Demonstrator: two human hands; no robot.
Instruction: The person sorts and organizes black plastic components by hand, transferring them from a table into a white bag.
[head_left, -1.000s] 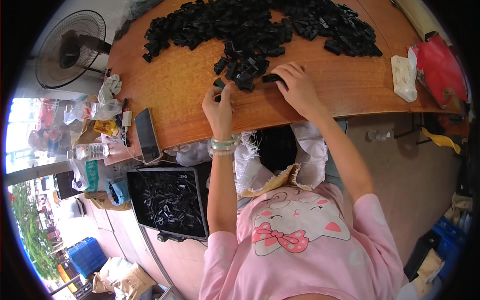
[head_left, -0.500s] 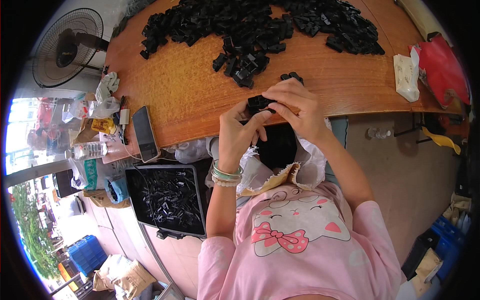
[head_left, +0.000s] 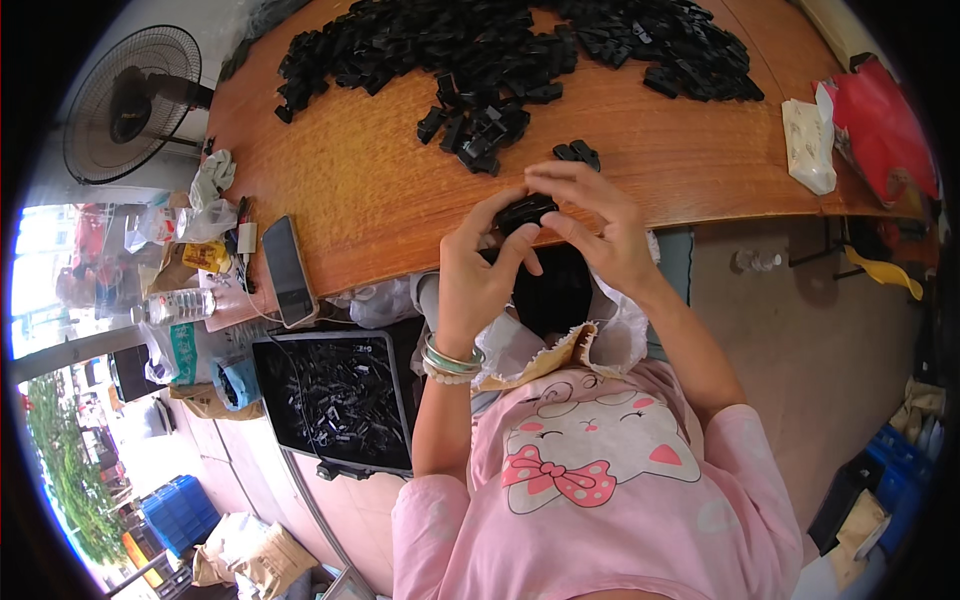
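Just over the table's near edge, a small black plastic part (head_left: 526, 211) is held up between my two hands. My left hand (head_left: 478, 268) is closed on its left side, thumb at the near face and fingers behind. My right hand (head_left: 598, 222) curves round the right end, with its thumb against the part and its fingertips at the far side. Fine detail of the part is hidden by fingers. Just beyond my right hand, a few similar black parts (head_left: 577, 153) lie on the wooden table (head_left: 340, 160). Below my hands is an open pale sack (head_left: 620, 335) with a dark inside.
A large heap of black parts (head_left: 430, 50) covers the far table. To the left are a phone (head_left: 287, 268), a bottle (head_left: 180, 305), a fan (head_left: 130, 105) and a black tray (head_left: 335, 400) of small dark pieces. A red bag (head_left: 880, 130) and white packet (head_left: 808, 145) lie right.
The black part has turned between my hands and shows a different side. My right hand's fingers have lifted and spread a little. The whole view has shifted slightly.
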